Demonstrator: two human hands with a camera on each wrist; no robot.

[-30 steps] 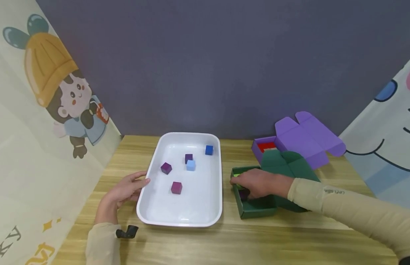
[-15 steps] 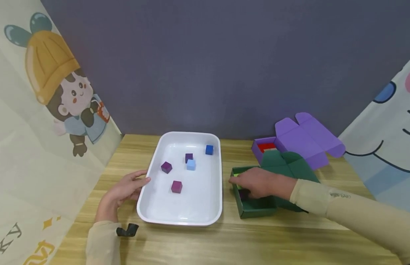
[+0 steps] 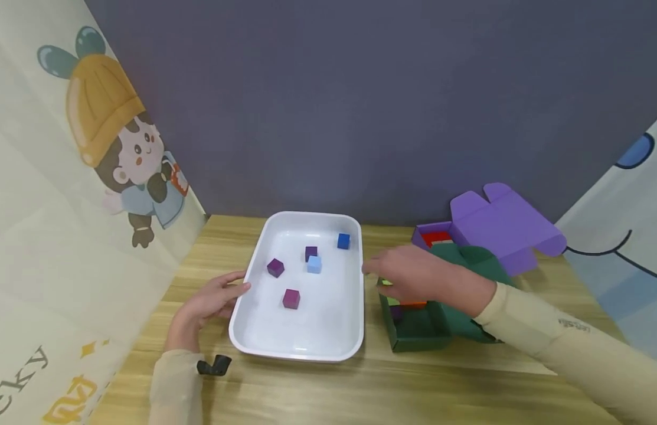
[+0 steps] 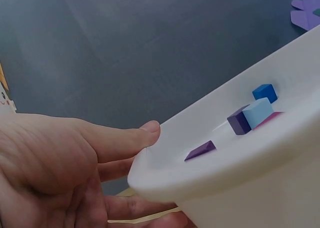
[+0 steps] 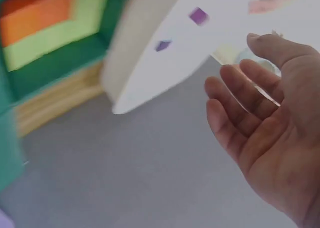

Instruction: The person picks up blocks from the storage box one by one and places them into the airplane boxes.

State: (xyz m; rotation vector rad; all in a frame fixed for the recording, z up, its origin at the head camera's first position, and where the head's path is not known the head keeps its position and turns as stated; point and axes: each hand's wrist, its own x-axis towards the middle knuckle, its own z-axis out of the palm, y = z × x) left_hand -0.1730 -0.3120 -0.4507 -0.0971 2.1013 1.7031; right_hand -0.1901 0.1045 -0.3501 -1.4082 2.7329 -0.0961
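The white tray (image 3: pixel 328 324) holds a dark blue cube (image 3: pixel 343 241), a light blue cube (image 3: pixel 314 264), two dark purple cubes (image 3: pixel 275 267) and a magenta cube (image 3: pixel 291 298). At its left side my left hand (image 3: pixel 208 302) grips the rim, thumb (image 4: pixel 125 143) on top and fingers underneath. My right hand (image 3: pixel 413 273) is above the back left part of the green box (image 3: pixel 421 343), fingertips near the tray's right rim. Its fingers (image 5: pixel 250 100) are loosely bent around nothing in the right wrist view. Inside the box show light green pieces (image 3: pixel 393 301), orange ones (image 3: pixel 414 305) and a purple cube (image 3: pixel 396 312).
Behind the green box stands a purple box (image 3: pixel 417 236) with its lid (image 3: pixel 500 221) folded back and red pieces (image 3: pixel 437 237) inside. The green lid (image 3: pixel 468 262) lies folded to the right. A dark grey wall (image 3: pixel 307 118) rises behind the wooden table (image 3: pixel 307 392).
My right hand has come up out of the green box and moved towards the tray, uncovering the orange pieces and the purple cube. My left hand keeps its grip on the tray.
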